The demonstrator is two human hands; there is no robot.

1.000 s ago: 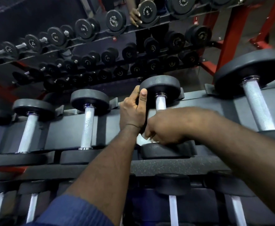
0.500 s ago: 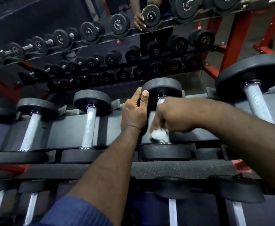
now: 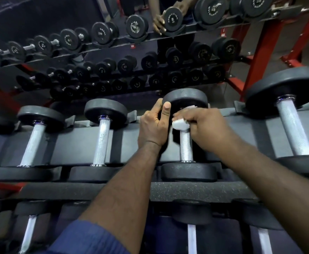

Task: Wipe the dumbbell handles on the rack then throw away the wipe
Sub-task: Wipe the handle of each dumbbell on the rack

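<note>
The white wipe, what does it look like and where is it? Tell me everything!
The small white crumpled wipe looks like soft, bunched paper or cloth. The right hand grips it round the top of the silver knurled metal handle, just below the far black round dumbbell head. Only a folded lump shows beside the fingers.

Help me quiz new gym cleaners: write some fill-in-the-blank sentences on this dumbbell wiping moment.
1. The right hand holds a ____ wipe around the dumbbell handle.
2. The left hand grips the same dumbbell's ____ head.
3. The left arm wears a ____ sleeve.
Missing words: white; far; blue.
</note>
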